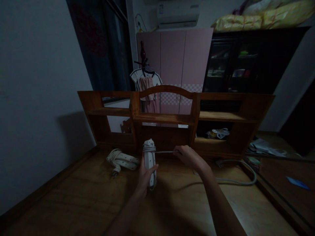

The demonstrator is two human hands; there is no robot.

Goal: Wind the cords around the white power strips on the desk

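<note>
My left hand [145, 175] is wrapped round a white power strip [149, 157], held upright above a wooden desk top [81, 203]. Its cord is wound round the strip's top end. My right hand [188, 156] pinches the taut grey cord [164, 152] just to the right of the strip. The rest of that cord [236, 178] loops over the desk to the right. A second white power strip [121, 160] with its cord coiled round it lies flat on the desk to the left of my left hand.
A wooden shelf unit [172, 118] stands along the back of the desk, with small items [219, 133] in its lower right bay. Papers [265, 147] lie at the right. Behind are a pink wardrobe [177, 59], hanging clothes [146, 85] and a dark cabinet [246, 62].
</note>
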